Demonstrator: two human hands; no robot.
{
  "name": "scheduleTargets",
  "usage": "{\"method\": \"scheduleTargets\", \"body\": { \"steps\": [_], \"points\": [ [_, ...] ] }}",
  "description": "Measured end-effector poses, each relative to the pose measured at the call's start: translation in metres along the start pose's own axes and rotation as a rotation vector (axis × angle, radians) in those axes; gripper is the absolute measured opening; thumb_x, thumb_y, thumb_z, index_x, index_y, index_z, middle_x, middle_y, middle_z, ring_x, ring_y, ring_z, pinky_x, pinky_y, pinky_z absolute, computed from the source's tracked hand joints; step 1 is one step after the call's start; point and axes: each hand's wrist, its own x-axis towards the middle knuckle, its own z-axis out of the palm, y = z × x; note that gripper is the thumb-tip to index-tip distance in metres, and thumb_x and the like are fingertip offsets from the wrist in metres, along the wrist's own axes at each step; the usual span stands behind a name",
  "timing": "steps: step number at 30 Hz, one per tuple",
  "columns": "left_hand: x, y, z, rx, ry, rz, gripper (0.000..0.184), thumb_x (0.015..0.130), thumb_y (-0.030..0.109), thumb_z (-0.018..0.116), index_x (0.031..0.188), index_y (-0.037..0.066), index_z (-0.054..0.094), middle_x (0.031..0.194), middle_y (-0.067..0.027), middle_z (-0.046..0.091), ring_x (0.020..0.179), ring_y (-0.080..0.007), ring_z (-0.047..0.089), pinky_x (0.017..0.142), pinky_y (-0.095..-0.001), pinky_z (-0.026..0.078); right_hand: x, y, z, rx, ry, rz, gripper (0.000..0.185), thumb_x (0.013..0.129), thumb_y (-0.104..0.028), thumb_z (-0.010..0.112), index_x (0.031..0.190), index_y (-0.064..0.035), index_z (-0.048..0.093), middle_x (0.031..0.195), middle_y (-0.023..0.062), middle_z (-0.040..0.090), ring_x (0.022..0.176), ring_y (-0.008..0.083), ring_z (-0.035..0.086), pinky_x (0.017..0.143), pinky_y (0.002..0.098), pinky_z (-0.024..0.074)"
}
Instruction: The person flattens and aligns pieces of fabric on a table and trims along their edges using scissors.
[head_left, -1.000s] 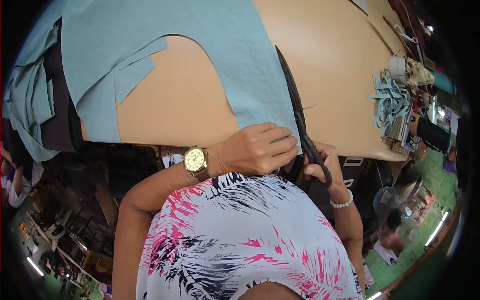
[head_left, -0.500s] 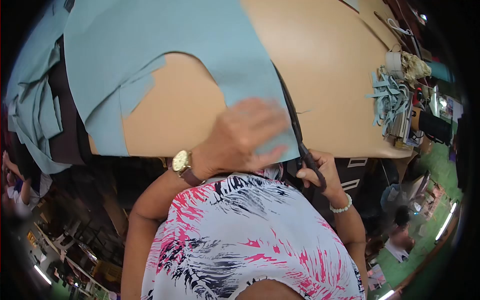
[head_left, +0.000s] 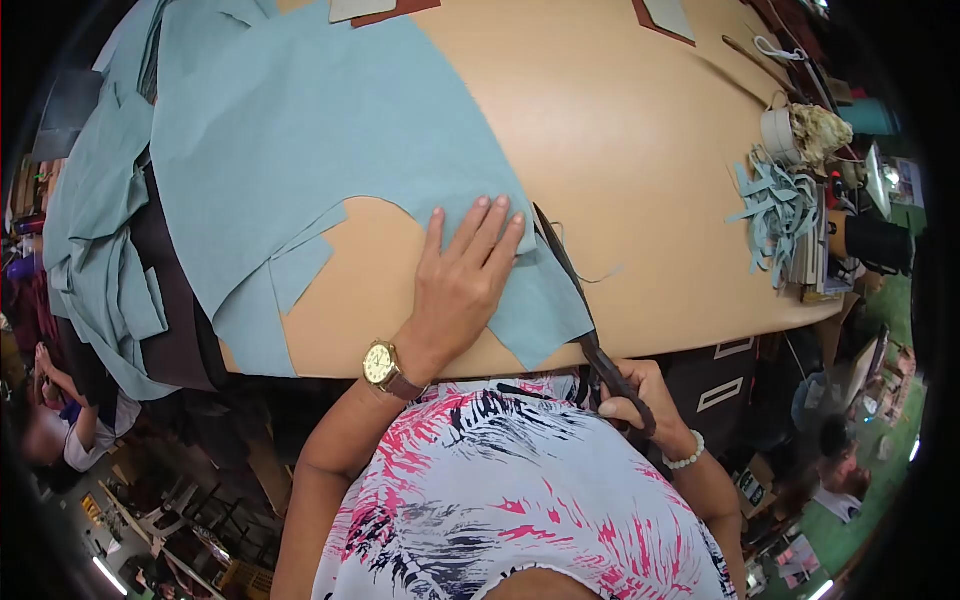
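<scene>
A light blue cloth [head_left: 330,110] lies over the tan tabletop [head_left: 650,200], with a curved edge at its middle. My left hand [head_left: 468,275], a gold watch on its wrist, rests flat with fingers spread on the narrow right part of the cloth. Black scissors [head_left: 566,262] lie along the cloth's right edge, blades pointing away from me. Their handles are in my right hand [head_left: 640,400], at the table's front edge.
Blue fabric strips [head_left: 775,215] lie at the right beside stacked papers and a white roll [head_left: 781,137]. More blue cloth [head_left: 100,240] is bunched at the left. Brown and white pieces [head_left: 664,18] lie at the back. Other people are visible at both sides.
My left hand has moved up and left from the cloth's near corner and now lies flat. The cloth has shifted nearer, and the view takes in more of the table's back.
</scene>
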Motion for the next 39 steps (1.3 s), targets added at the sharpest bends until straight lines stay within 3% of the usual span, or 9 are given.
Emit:
{"method": "scheduleTargets", "body": {
  "steps": [4, 7, 13, 16, 39],
  "points": [
    [0.001, 0.001, -0.004, 0.027, 0.039, 0.076, 0.034, 0.077, 0.010, 0.053, 0.110, 0.004, 0.056, 0.117, -0.0109, 0.055, 0.110, -0.0256, 0.051, 0.089, -0.0503, 0.038, 0.003, -0.001, -0.005, -0.020, -0.030, -0.031, 0.027, 0.065, -0.016, 0.075, 0.067, -0.0034, 0.052, 0.056, -0.0020, 0.050, 0.049, 0.0037, 0.046, 0.044, 0.0183, 0.0330],
    [-0.001, 0.003, -0.005, 0.025, 0.038, 0.075, 0.039, 0.072, 0.005, 0.060, 0.111, 0.006, 0.056, 0.116, -0.0081, 0.056, 0.107, -0.0233, 0.053, 0.088, -0.0463, 0.040, 0.005, -0.008, -0.002, 0.039, -0.027, -0.039, 0.029, 0.063, -0.019, 0.076, 0.067, -0.0034, 0.052, 0.057, -0.0031, 0.049, 0.050, 0.0036, 0.044, 0.045, 0.0179, 0.0313],
    [-0.004, 0.005, -0.004, -0.001, 0.049, 0.105, 0.031, 0.076, 0.010, 0.052, 0.106, 0.002, 0.058, 0.115, -0.0110, 0.056, 0.107, -0.0259, 0.052, 0.086, -0.0458, 0.042, 0.007, -0.007, -0.005, -0.062, -0.015, -0.021, 0.031, 0.062, -0.021, 0.078, 0.066, -0.0041, 0.052, 0.057, -0.0041, 0.047, 0.049, 0.0028, 0.041, 0.044, 0.0176, 0.0297],
    [-0.004, 0.007, -0.009, -0.014, 0.039, 0.105, 0.036, 0.073, 0.005, 0.059, 0.109, 0.005, 0.057, 0.114, -0.0091, 0.057, 0.105, -0.0234, 0.055, 0.084, -0.0425, 0.043, 0.011, -0.009, -0.002, -0.031, -0.003, -0.021, 0.031, 0.061, -0.021, 0.079, 0.066, -0.0046, 0.052, 0.058, -0.0041, 0.047, 0.050, 0.0025, 0.042, 0.045, 0.0172, 0.0299],
    [-0.007, 0.013, -0.009, -0.043, 0.062, 0.155, 0.030, 0.075, 0.006, 0.055, 0.104, 0.003, 0.059, 0.112, -0.0095, 0.058, 0.102, -0.0245, 0.056, 0.081, -0.0414, 0.045, 0.016, -0.007, 0.006, -0.075, 0.011, -0.105, 0.033, 0.062, -0.020, 0.079, 0.065, -0.0047, 0.051, 0.058, -0.0037, 0.047, 0.052, 0.0031, 0.042, 0.046, 0.0182, 0.0307]
  ]
}}
